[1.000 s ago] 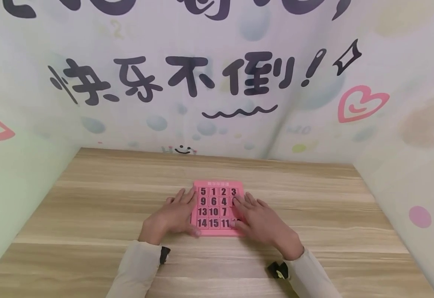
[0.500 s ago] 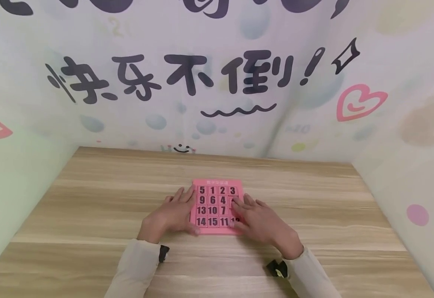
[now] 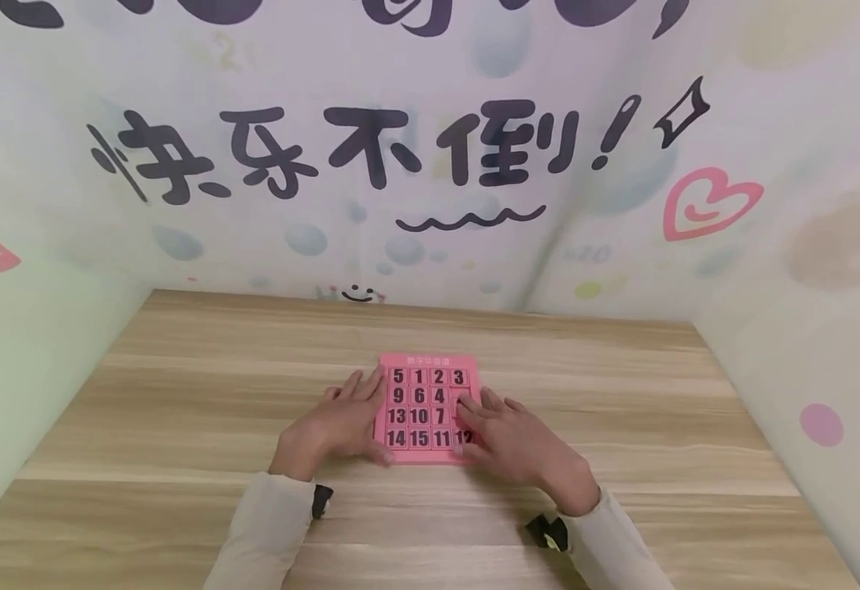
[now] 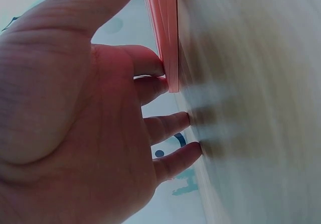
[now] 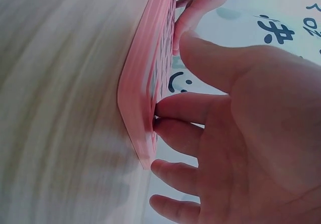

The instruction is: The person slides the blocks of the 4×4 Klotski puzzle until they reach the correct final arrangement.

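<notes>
A pink number sliding puzzle (image 3: 427,456) lies flat on the table, its black-numbered square tiles in rows inside a raised frame. My left hand (image 3: 341,426) rests along its left edge, thumb by the near left corner; in the left wrist view, two fingertips touch the puzzle's side (image 4: 173,43) and the other two reach the table. With fingers extended, my right hand (image 3: 514,438) lies over the right-hand column. Its fingertips touch the puzzle near the second row, and the thumb lies by tile 12 (image 3: 462,437). Those fingers hide part of that column.
The wood-grain table (image 3: 179,393) extends around the puzzle. A white printed backdrop (image 3: 289,262) with dark lettering stands behind it, with pale walls at both sides. Dark straps (image 3: 548,533) show at the wrists below light sleeves (image 3: 614,541).
The head view has shifted slightly. More of tile 12 shows beside my right thumb. My left hand stays along the puzzle's left edge, and the other visible tiles keep their order.
</notes>
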A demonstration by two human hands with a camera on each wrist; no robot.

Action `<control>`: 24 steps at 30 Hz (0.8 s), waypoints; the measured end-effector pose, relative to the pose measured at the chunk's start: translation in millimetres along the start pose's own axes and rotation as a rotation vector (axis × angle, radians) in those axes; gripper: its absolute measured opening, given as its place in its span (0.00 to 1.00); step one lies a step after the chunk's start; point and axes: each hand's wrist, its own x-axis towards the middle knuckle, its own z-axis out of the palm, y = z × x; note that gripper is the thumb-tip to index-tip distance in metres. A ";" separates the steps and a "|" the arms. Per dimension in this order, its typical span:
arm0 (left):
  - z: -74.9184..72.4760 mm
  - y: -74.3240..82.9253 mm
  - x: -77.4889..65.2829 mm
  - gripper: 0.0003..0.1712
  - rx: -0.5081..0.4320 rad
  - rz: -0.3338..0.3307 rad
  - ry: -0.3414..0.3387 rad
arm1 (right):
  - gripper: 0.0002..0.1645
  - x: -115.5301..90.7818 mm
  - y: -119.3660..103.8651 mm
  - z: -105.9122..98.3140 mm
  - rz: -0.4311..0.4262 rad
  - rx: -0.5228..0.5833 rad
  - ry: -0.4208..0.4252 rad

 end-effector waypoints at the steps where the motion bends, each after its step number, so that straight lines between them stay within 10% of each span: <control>1: -0.1 0.2 -0.1 0.66 0.002 -0.001 0.000 | 0.39 -0.3 0.1 0.3 -0.001 0.002 0.000; 24: -1.8 -0.8 2.5 0.67 0.011 -0.003 -0.015 | 0.41 -5.1 -1.5 -6.3 -0.046 -0.022 -0.026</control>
